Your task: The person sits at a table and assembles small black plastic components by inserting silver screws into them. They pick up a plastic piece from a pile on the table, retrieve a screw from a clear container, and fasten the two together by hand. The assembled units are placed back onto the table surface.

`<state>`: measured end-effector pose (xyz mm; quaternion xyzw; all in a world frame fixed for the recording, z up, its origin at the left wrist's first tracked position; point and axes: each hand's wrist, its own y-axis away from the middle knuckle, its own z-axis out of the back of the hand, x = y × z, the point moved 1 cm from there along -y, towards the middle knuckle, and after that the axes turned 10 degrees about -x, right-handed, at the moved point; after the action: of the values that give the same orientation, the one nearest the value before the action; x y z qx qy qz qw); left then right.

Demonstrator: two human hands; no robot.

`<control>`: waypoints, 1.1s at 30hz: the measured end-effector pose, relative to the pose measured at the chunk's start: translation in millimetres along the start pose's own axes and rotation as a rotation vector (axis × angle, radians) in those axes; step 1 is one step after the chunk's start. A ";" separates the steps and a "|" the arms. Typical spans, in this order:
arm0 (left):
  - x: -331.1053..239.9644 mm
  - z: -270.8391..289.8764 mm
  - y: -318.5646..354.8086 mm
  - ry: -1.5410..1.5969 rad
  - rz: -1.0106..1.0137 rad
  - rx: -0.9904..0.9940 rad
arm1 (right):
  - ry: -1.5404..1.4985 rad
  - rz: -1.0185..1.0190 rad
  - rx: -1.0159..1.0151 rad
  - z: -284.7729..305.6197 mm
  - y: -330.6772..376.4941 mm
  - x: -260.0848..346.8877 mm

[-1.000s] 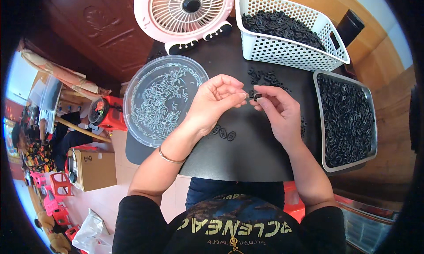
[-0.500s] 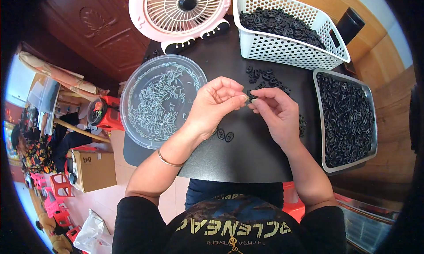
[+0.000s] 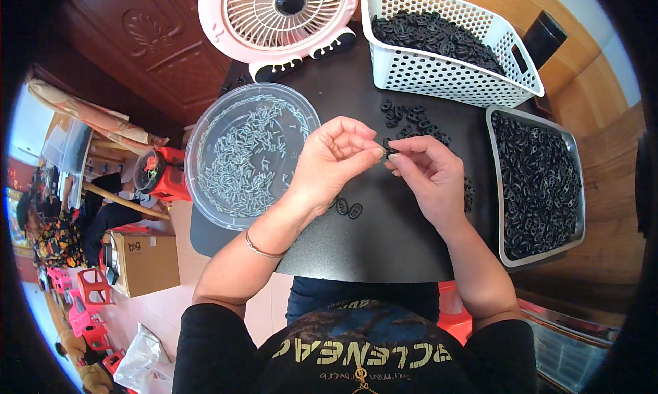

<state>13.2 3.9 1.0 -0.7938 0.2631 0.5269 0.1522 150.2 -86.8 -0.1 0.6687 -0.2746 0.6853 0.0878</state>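
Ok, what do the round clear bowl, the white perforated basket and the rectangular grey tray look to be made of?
The round clear bowl looks like thin transparent plastic: the floor shows through its wall. The white perforated basket seems moulded plastic, matte, with even rows of holes. The rectangular grey tray appears to be metal, judging by its dull sheen and thin rolled rim, though coated plastic cannot be ruled out.

Black part (image 3: 387,152) mostly behind fingers (image 3: 370,149)
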 end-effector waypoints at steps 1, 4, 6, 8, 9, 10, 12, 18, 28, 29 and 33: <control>0.4 0.1 -0.1 -0.005 -0.001 -0.005 | 0.005 -0.002 0.003 0.0 0.0 0.1; 1.7 -0.1 -0.5 -0.014 -0.006 -0.020 | 0.016 -0.013 -0.012 -0.4 0.4 1.5; 2.4 -1.0 -0.2 -0.013 -0.014 -0.030 | 0.019 -0.023 -0.005 0.1 -0.7 0.8; 0.6 -1.8 0.4 -0.027 -0.011 -0.017 | 0.006 -0.048 -0.001 1.0 -0.3 -0.1; 0.0 -2.0 0.6 -0.034 -0.009 -0.011 | -0.010 -0.068 0.000 0.9 0.9 -0.5; 0.9 -1.8 0.8 -0.033 -0.014 -0.009 | -0.026 -0.090 0.004 0.7 1.7 -1.2; 2.9 -1.3 1.3 -0.031 -0.022 -0.004 | -0.025 -0.099 0.008 0.6 2.3 -0.6; 4.4 -3.3 1.6 -0.048 -0.049 0.004 | -0.030 -0.124 0.000 -0.2 3.3 0.8; 1.8 -6.5 2.1 -0.001 -0.054 0.009 | -0.179 -0.143 0.041 4.3 -2.3 -5.8; 2.4 -5.5 1.6 -0.006 -0.049 0.008 | -0.184 -0.141 0.037 3.7 -2.4 -5.3; 3.9 -4.2 0.6 -0.018 -0.018 0.004 | -0.204 -0.128 0.035 2.1 -2.2 -3.2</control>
<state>17.2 0.2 -0.9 -0.7910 0.2555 0.5321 0.1608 153.3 -85.2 -2.7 0.7524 -0.2269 0.6116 0.0913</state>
